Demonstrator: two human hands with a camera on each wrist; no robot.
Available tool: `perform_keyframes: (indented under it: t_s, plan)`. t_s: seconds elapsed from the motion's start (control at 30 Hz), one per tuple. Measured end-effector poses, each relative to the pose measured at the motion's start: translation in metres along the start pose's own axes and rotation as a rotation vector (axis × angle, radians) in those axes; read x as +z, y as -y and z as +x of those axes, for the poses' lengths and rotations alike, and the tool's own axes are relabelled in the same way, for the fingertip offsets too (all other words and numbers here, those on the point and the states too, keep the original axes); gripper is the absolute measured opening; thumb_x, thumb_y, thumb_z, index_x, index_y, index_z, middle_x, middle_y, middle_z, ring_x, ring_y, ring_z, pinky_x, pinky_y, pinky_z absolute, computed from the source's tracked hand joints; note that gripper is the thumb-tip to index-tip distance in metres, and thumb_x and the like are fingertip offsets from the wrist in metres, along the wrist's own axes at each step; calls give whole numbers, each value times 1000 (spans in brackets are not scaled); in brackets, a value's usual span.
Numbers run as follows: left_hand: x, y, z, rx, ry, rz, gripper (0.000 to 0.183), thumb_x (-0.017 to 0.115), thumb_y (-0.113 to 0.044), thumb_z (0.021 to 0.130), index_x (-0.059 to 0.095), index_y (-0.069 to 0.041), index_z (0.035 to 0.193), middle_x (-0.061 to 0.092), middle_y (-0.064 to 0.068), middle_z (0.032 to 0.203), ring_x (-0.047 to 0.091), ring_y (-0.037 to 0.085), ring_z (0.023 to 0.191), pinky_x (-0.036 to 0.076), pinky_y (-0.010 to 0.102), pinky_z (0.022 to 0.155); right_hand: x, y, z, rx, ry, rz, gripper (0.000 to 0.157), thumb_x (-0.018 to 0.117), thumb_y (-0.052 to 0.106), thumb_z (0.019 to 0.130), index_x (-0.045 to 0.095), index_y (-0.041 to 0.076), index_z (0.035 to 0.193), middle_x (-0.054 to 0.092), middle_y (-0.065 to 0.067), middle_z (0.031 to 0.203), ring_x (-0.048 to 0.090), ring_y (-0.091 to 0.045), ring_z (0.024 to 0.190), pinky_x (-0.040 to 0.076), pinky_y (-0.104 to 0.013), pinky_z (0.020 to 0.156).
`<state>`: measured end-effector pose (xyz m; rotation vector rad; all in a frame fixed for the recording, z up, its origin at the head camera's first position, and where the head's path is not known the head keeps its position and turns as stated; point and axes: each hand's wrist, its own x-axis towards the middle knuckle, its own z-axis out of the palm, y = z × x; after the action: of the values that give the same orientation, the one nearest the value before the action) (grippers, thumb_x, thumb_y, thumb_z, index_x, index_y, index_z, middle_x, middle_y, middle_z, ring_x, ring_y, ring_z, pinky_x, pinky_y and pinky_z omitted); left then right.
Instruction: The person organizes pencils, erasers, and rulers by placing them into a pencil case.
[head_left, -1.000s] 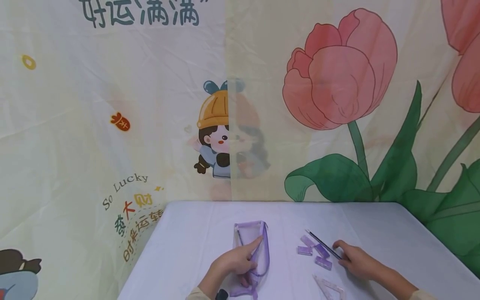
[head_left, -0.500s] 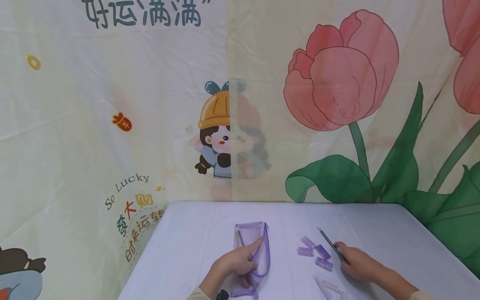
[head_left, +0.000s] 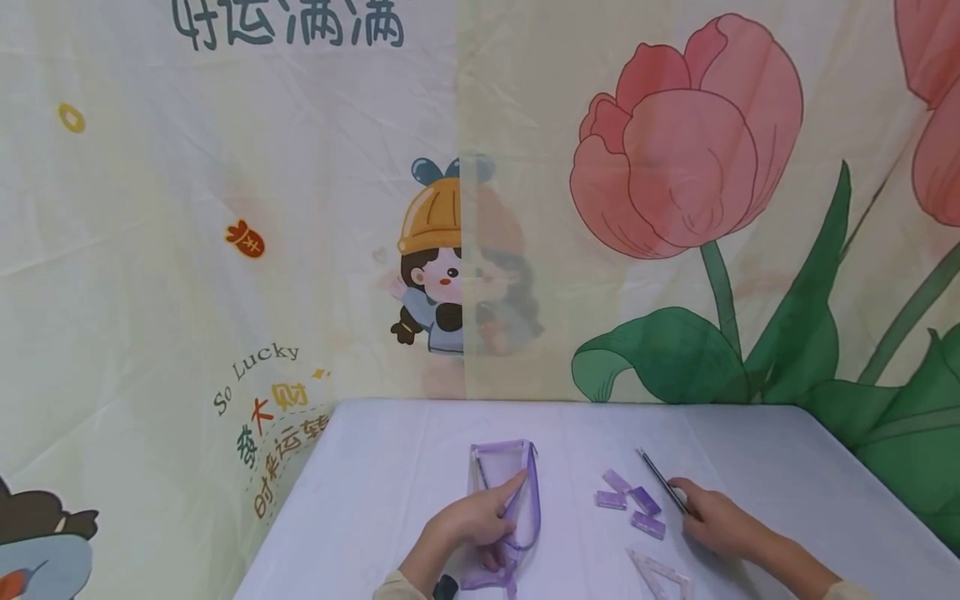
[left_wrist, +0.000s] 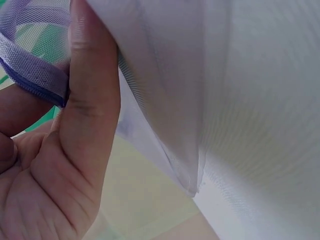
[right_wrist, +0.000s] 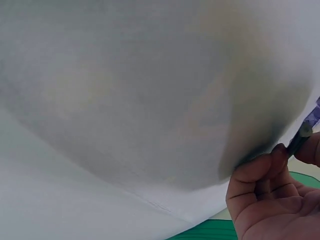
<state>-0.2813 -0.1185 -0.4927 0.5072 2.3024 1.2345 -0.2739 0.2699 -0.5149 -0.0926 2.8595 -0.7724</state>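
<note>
A see-through purple mesh pencil case [head_left: 537, 508] with a zipped edge lies at the middle of the table in the head view. My left hand [head_left: 474, 518] grips its near part, index finger stretched along the mesh. A slim stick [head_left: 481, 468] shows through the mesh. In the left wrist view the purple zip [left_wrist: 35, 82] passes between thumb and fingers. To the right, my right hand [head_left: 720, 521] pinches a dark pencil [head_left: 660, 477] by its near end, its far tip pointing away and left. The right wrist view shows fingertips on the pencil's end [right_wrist: 300, 139].
Several small purple erasers [head_left: 647, 525] lie clustered left of the pencil. A clear set square [head_left: 660, 575] rests nearer the front edge. Beside my left wrist is a small black object [head_left: 446, 587]. A printed curtain [head_left: 375, 292] hangs behind the white table [head_left: 375, 500].
My right hand has drawn the pencil slightly right, away from the erasers, and its angle has grown steeper. The left hand and pencil case stay put.
</note>
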Motion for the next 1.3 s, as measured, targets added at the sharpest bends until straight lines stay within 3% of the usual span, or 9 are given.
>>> perform_keyframes:
  t_s: [0.3, 0.47, 0.63, 0.77, 1.3]
  plan:
    - [1, 0, 0, -2, -35, 2, 79, 56, 4, 92, 26, -29, 157, 57, 20, 69, 66, 34, 50, 60, 41, 44, -11, 6, 2, -116, -28, 137, 54, 56, 4, 91, 41, -7, 141, 52, -3, 78, 47, -11, 62, 42, -25, 49]
    - [1, -1, 1, -13, -47, -13, 78, 54, 5, 92, 27, -29, 157, 57, 20, 69, 67, 36, 52, 60, 42, 44, -8, 15, 7, -61, -25, 248, 56, 56, 6, 91, 40, -5, 143, 52, -5, 82, 48, -14, 69, 43, -26, 51]
    - [2, -2, 0, -31, -41, -16, 76, 54, 4, 94, 29, -30, 157, 57, 19, 71, 67, 33, 53, 60, 42, 45, -4, 26, 7, -89, -8, 337, 56, 55, 6, 92, 38, -6, 144, 53, -6, 82, 48, -14, 68, 44, -27, 51]
    - [3, -5, 0, -44, -40, -3, 74, 54, 2, 95, 28, -30, 157, 59, 21, 71, 68, 32, 53, 60, 41, 46, 0, 37, 10, -109, -7, 347, 56, 55, 7, 93, 38, -5, 145, 54, -6, 82, 49, -13, 68, 45, -26, 53]
    - [2, -8, -1, -36, -86, -25, 77, 53, 6, 92, 27, -26, 157, 56, 18, 71, 68, 36, 54, 60, 42, 44, 27, 83, 18, -34, 63, 443, 55, 59, 9, 90, 44, 1, 142, 57, -8, 86, 51, -20, 75, 44, -28, 55]
